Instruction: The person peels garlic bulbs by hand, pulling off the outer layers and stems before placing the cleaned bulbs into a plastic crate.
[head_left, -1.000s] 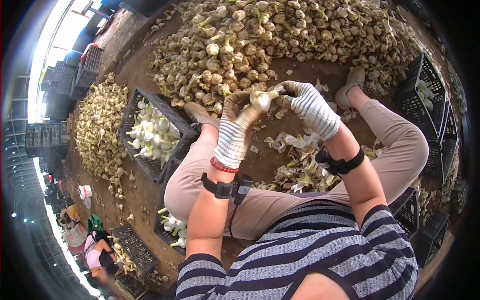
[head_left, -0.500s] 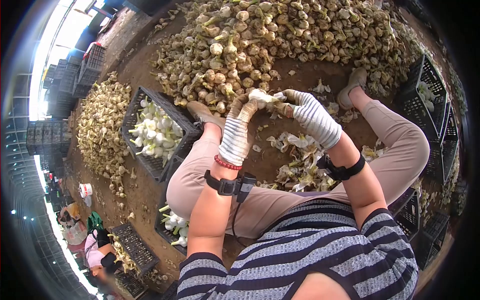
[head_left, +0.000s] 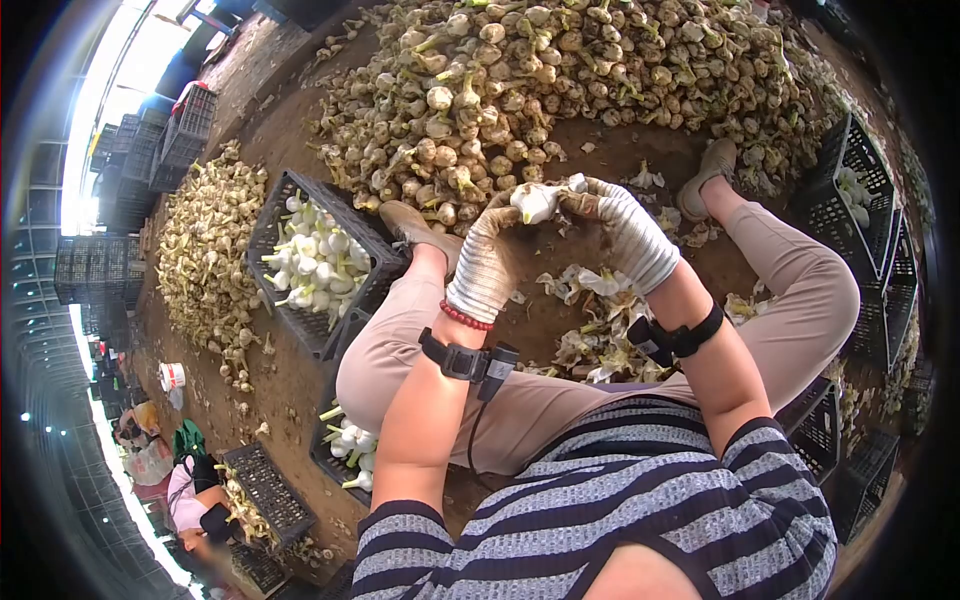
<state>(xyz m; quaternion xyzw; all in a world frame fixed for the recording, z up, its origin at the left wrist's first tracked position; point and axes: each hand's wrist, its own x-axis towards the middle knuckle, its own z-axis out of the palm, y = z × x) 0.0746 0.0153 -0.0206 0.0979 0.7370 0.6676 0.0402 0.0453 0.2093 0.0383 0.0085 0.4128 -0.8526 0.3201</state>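
Observation:
Between my two gloved hands is a white garlic bulb (head_left: 535, 203), held up over the ground between my legs. The fingers of my left hand (head_left: 487, 250) are closed round its left side. My right hand (head_left: 628, 232) pinches the stem end on the right, its fingers bent together. Both striped gloves are stained brown at the fingers. Loose peeled skins (head_left: 600, 335) lie on the ground below the hands. Just beyond the bulb rises a large heap of unpeeled garlic (head_left: 600, 70).
A black crate (head_left: 375, 225) of clean white bulbs stands at the left, with another crate below it. Farther left lies a second garlic heap (head_left: 205, 260). Black crates (head_left: 850, 230) stand at the right. A person (head_left: 190, 505) is at the lower left.
My hands have shifted slightly; the bulb now shows more of its round white side and sits a little lower and to the right. Both hands still hold it.

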